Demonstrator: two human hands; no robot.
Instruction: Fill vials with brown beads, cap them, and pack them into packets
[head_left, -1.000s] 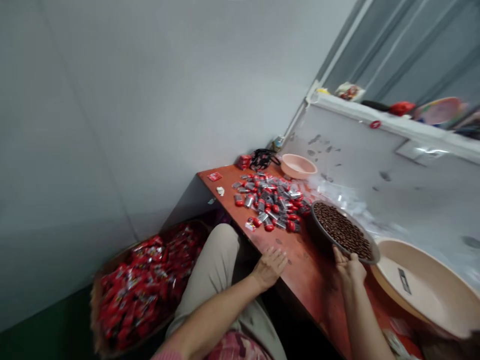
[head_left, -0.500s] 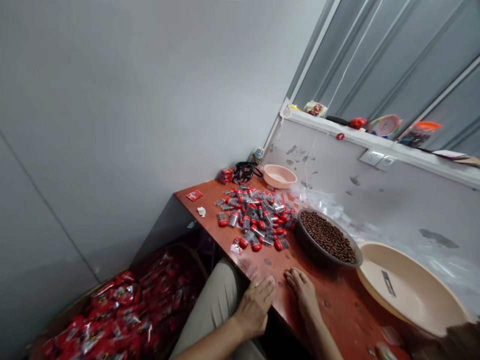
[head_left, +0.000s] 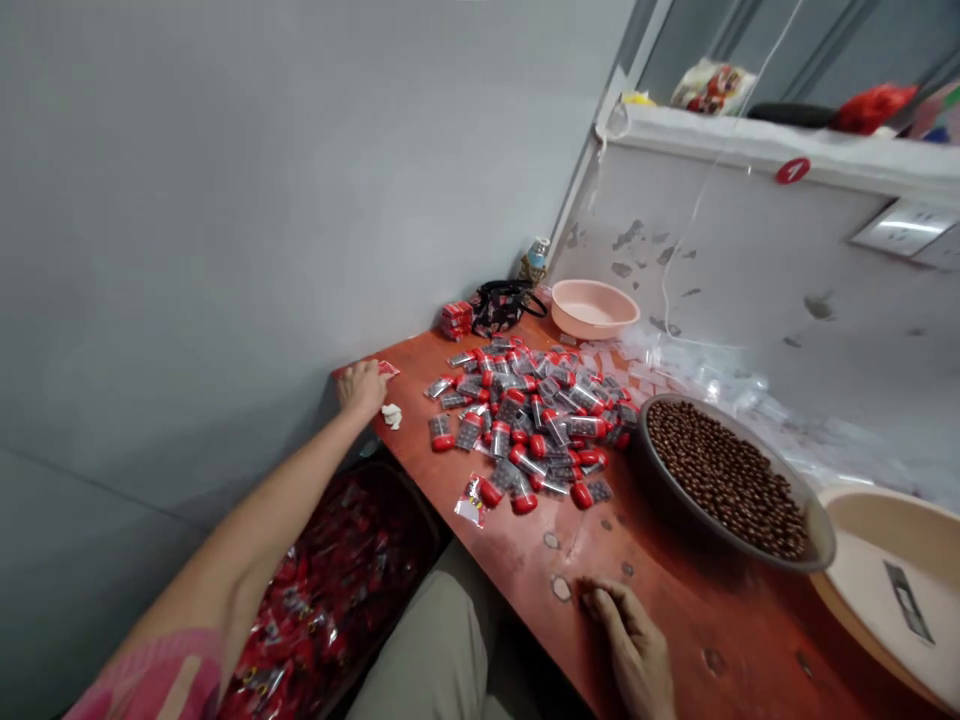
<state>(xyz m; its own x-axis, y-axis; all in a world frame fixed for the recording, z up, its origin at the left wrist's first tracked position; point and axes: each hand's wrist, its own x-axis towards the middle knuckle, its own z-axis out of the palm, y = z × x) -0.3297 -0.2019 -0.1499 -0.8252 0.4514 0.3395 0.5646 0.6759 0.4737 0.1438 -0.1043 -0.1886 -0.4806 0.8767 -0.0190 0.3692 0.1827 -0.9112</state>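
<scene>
My left hand (head_left: 362,389) reaches to the far left corner of the table. Its bent fingers are closed on a flat red packet (head_left: 388,370), which they partly cover. Just below that hand lies a crumpled white tissue (head_left: 391,415). My right hand (head_left: 634,645) rests at the table's near edge, fingers loosely curled and thumb apart, holding nothing that I can see. Between the hands spreads a heap of small clear containers (head_left: 525,425) with red ends and dark contents. A flat printed sachet (head_left: 471,503) lies at the heap's near side.
A grey bowl of brown balls (head_left: 821,535) stands right of the heap, beside a large beige basin (head_left: 855,500). Behind are a pink basin (head_left: 592,325), a black bag (head_left: 499,308) and red boxes (head_left: 456,320). Red packages (head_left: 322,610) fill a container below the table.
My left hand has moved from the near table edge to the red packet at the far corner. My right hand's fingers have curled. The view has come closer to the table.
</scene>
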